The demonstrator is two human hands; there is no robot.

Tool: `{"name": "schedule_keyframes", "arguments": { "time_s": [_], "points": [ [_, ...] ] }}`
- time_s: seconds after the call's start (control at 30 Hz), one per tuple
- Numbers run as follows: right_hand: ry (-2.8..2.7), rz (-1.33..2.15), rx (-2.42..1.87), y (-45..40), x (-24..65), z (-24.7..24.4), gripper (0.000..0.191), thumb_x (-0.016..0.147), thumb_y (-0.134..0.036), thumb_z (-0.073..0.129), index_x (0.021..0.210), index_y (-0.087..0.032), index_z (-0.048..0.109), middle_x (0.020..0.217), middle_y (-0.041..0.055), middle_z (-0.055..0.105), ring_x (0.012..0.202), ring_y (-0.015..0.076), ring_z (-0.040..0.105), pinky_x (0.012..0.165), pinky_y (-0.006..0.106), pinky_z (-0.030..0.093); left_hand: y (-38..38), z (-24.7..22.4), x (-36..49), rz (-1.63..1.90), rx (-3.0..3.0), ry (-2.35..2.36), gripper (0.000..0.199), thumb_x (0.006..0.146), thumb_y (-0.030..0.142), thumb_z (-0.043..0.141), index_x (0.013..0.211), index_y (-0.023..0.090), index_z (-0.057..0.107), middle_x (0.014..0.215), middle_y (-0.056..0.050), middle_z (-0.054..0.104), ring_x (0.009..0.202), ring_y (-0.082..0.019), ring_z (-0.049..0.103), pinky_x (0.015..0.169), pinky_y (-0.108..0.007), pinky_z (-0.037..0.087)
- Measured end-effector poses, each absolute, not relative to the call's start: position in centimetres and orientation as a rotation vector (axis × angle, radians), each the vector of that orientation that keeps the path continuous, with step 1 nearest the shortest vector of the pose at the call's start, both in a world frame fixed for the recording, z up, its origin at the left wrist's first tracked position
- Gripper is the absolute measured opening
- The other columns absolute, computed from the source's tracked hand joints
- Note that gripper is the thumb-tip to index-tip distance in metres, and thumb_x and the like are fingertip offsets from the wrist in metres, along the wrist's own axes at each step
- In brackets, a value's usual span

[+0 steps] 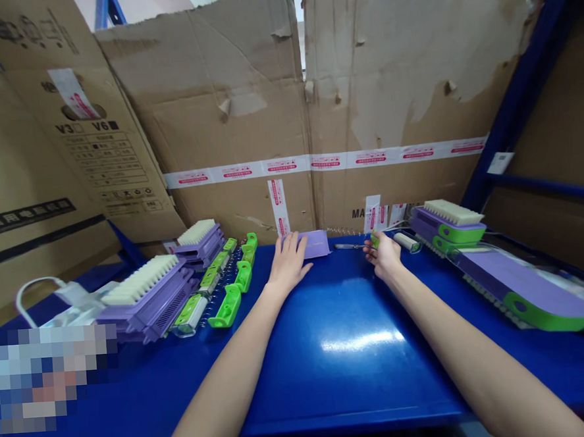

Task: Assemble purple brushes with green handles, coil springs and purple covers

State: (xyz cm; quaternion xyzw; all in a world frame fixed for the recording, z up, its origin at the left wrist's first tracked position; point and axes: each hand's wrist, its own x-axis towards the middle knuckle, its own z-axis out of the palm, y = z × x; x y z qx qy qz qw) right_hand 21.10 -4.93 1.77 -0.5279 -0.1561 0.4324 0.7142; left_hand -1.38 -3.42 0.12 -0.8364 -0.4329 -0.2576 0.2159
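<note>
a glossy blue table [341,380] carries stacked purple housings [154,301], green brackets [228,307] and a purple panel [317,244].

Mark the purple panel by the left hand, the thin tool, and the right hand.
Purple panel [316,245]: head view, on its bare right part.
Thin tool [346,246]: head view, on its thicker left part.
Right hand [386,255]: head view, on the middle of the hand.
</note>
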Motion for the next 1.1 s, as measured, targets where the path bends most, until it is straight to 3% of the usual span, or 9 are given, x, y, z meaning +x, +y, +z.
{"name": "schedule_keyframes", "arguments": {
  "time_s": [0.2, 0.33, 0.47, 0.57, 0.67, 0.93, 1.1],
  "points": [
    [-0.363, 0.889, -1.167, -4.6, 21.3, 1.5, 0.014, 0.078, -0.027, 0.055, 0.072, -0.021, 0.043, 0.051, -0.0066, 0.054, 0.033, 0.0056, 0.043, 0.031, 0.015, 0.03, -3.8, 1.0, -0.8, -0.561, -2.198, -1.308, 0.073, 0.074, 0.038, 0.067, 0.134, 0.01, 0.038, 0.112, -0.019, 0.051, 0.105, -0.033, 0.046, 0.09, -0.043, 0.036],
    [-0.373, 0.855, -1.181, -4.6, 21.4, 1.4, 0.014, 0.078, -0.026, 0.053, 0.071, -0.021, 0.042, 0.05, -0.0072, 0.054, 0.033, 0.0051, 0.041, 0.029, 0.015, 0.028, -4.0, 1.4, -0.6, -0.482, -2.15, -1.306, 0.053, 0.073, 0.035, 0.069, 0.117, 0.012, 0.051, 0.103, -0.016, 0.053, 0.098, -0.031, 0.048, 0.084, -0.041, 0.039],
    [-0.444, 0.763, -1.195, -4.8, 21.1, 1.5, 0.015, 0.077, -0.027, 0.055, 0.071, -0.02, 0.043, 0.053, -0.0071, 0.054, 0.034, 0.0054, 0.042, 0.029, 0.016, 0.028, -3.5, 1.2, -0.9, -0.503, -2.169, -1.315, 0.036, 0.075, 0.029, 0.067, 0.104, 0.013, 0.052, 0.107, -0.016, 0.054, 0.103, -0.03, 0.048, 0.086, -0.042, 0.039],
    [-0.497, 0.707, -1.193, -4.8, 20.9, 1.5, 0.014, 0.077, -0.027, 0.055, 0.071, -0.02, 0.044, 0.055, -0.0067, 0.055, 0.034, 0.0058, 0.042, 0.029, 0.017, 0.027, -3.2, 0.9, -1.3, -0.596, -2.214, -1.295, 0.041, 0.074, 0.026, 0.068, 0.107, 0.012, 0.049, 0.113, -0.017, 0.053, 0.11, -0.029, 0.047, 0.093, -0.042, 0.037],
    [-0.516, 0.691, -1.186, -4.9, 20.8, 1.5, 0.014, 0.076, -0.028, 0.055, 0.071, -0.02, 0.044, 0.056, -0.0064, 0.055, 0.034, 0.0062, 0.042, 0.03, 0.017, 0.027, -3.2, 0.7, -1.6, -0.691, -2.277, -1.302, 0.044, 0.074, 0.023, 0.067, 0.111, 0.012, 0.046, 0.107, -0.014, 0.054, 0.104, -0.029, 0.05, 0.091, -0.043, 0.039],
    [-0.523, 0.681, -1.13, -4.8, 20.9, 1.9, 0.023, 0.075, -0.037, 0.056, 0.073, -0.021, 0.041, 0.056, -0.0067, 0.053, 0.035, 0.0066, 0.041, 0.031, 0.018, 0.024, -2.7, -0.4, -1.6, -1.156, -2.483, -1.222, 0.063, 0.068, -0.002, 0.05, 0.128, 0.012, 0.036, 0.115, -0.015, 0.043, 0.113, -0.027, 0.044, 0.096, -0.042, 0.04],
    [-0.826, 0.358, -0.99, -5.9, 20.4, 3.0, 0.023, 0.078, -0.038, 0.054, 0.075, -0.021, 0.04, 0.063, -0.0053, 0.052, 0.041, 0.0073, 0.045, 0.04, 0.021, 0.033, -1.7, -1.0, -2.2, -1.432, -2.606, -1.265, 0.066, 0.067, -0.003, 0.051, 0.128, 0.015, 0.035, 0.124, -0.014, 0.048, 0.119, -0.024, 0.047, 0.101, -0.039, 0.038]
  ]
}}
